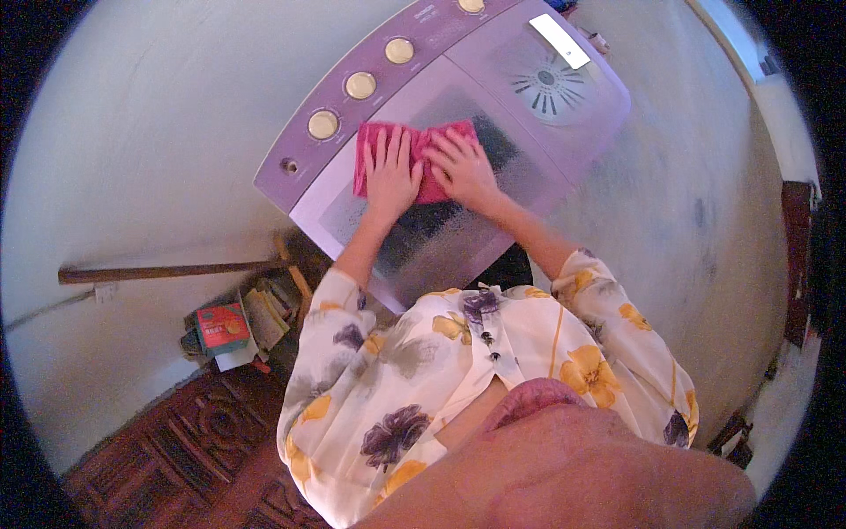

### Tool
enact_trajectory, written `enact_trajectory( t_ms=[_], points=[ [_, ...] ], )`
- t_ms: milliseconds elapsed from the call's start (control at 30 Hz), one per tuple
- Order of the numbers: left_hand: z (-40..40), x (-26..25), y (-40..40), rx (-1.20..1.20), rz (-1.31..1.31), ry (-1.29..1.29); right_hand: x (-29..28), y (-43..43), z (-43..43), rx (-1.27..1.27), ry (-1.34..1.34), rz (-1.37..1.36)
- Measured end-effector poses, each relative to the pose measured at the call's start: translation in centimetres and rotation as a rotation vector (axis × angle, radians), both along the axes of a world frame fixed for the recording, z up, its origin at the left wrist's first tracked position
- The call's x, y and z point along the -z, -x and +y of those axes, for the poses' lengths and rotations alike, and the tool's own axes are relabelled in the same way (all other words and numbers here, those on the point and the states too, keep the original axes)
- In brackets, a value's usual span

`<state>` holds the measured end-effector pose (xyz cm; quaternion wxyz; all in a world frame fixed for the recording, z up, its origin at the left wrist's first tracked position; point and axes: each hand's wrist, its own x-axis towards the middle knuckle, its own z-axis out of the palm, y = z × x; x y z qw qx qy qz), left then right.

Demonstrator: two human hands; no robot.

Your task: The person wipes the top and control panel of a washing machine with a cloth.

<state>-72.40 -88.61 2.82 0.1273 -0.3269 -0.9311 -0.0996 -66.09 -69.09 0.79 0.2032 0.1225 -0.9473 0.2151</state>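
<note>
Both my hands lie palm down, fingers apart, on a pink cloth (pixel 429 192) spread over the lid of a twin-tub washing machine. My left hand (pixel 391 173) presses on the cloth's left half. On its right half rests my right hand (pixel 468 173), fingers slightly bent. Between them the cloth is bunched. Beneath it, the wash-tub lid (pixel 416 254) has a dark, speckled see-through window. The purple control panel (pixel 324 82) carries several cream knobs (pixel 361 85) beyond my hands. A spin-tub lid (pixel 598 109) with a slotted round pattern lies to the right.
A bright white strip (pixel 560 41) lies on the spin side. Walls stand close at left and right. At lower left, a red and green box (pixel 223 325) sits with papers (pixel 268 317) beside carved dark wood (pixel 218 423). A wooden bar (pixel 165 272) runs along the left wall.
</note>
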Motion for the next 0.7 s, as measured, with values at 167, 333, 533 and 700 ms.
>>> enact_trajectory(
  t_ms=[167, 333, 533, 700],
  points=[
    [9.5, 0.8, 10.9, 0.114, 0.113, -0.033, 0.2, 7.3, 6.8, 0.267, 0.004, 0.075],
    [14.8, 2.1, 13.8, 0.163, 0.142, -0.011, 0.7, 8.9, 10.0, 0.393, 0.034, 0.095],
    [16.0, 2.1, 12.5, 0.2, 0.066, 0.05, 1.7, 6.4, 11.0, 0.508, 0.006, 0.071],
    [16.5, 3.1, 6.1, 0.288, 0.044, 0.099, 3.3, -0.5, 10.3, 0.574, -0.006, 0.014]
  ],
)
